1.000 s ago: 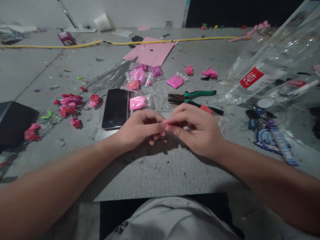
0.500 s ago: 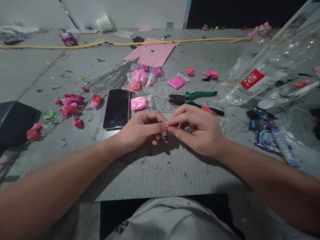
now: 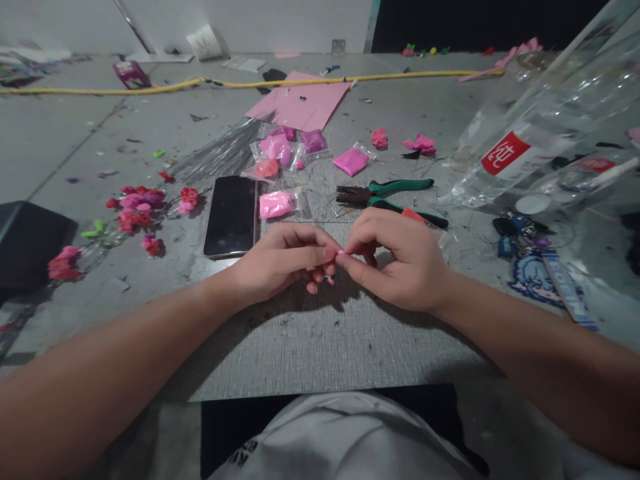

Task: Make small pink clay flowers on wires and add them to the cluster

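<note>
At mid-frame I'm watching the left hand [image 3: 285, 259] and right hand [image 3: 400, 260] pinching a tiny, rounded pink bit [image 3: 341, 253]. Green-handled metal pliers [image 3: 367, 195] are lying just above, on the streaky grey table [image 3: 300, 353].

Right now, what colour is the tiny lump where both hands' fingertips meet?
The tiny lump is pink; it shows best in the head view, the only one.
</note>
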`<move>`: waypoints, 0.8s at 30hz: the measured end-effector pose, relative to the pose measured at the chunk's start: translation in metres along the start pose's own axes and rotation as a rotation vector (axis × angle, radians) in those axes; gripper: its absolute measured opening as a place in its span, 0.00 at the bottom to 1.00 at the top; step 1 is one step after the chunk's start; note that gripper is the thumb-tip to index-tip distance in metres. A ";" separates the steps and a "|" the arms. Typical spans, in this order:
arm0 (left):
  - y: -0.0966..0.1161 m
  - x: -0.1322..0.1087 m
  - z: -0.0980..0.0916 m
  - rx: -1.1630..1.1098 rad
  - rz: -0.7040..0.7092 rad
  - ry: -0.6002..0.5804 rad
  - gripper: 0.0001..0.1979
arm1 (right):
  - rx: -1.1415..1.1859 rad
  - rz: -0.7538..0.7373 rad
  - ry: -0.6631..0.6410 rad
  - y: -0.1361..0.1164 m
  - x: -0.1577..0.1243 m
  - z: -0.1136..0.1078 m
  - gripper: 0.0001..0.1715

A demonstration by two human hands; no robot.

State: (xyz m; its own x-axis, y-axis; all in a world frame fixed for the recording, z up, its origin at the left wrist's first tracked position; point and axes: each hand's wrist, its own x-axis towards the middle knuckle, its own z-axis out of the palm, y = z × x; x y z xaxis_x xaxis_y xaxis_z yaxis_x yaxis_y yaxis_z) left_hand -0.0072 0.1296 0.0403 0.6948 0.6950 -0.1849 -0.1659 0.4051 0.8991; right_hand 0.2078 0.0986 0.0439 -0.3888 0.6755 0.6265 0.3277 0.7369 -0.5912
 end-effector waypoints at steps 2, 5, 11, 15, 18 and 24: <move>0.000 -0.001 0.000 0.002 -0.003 -0.013 0.07 | -0.023 0.004 -0.005 -0.001 0.001 -0.001 0.09; 0.000 -0.001 0.000 0.004 0.007 -0.011 0.07 | -0.039 0.030 0.007 -0.002 0.000 -0.001 0.14; 0.000 0.000 -0.002 -0.021 0.055 -0.004 0.06 | -0.043 -0.003 0.019 0.001 0.000 0.000 0.03; -0.001 0.002 -0.003 -0.017 0.064 0.026 0.05 | -0.055 -0.003 0.035 0.001 0.002 -0.002 0.04; -0.001 0.001 -0.003 -0.001 0.060 0.026 0.05 | -0.069 0.016 0.028 -0.002 0.002 -0.004 0.07; 0.000 -0.001 -0.001 0.057 0.006 -0.025 0.08 | -0.061 -0.052 0.020 -0.006 0.000 -0.001 0.03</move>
State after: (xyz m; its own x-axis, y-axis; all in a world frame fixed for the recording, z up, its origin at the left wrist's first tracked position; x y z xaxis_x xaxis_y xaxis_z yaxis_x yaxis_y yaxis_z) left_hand -0.0090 0.1295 0.0404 0.7112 0.6821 -0.1701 -0.1309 0.3662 0.9213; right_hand 0.2068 0.0946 0.0480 -0.3894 0.6361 0.6661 0.3594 0.7708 -0.5260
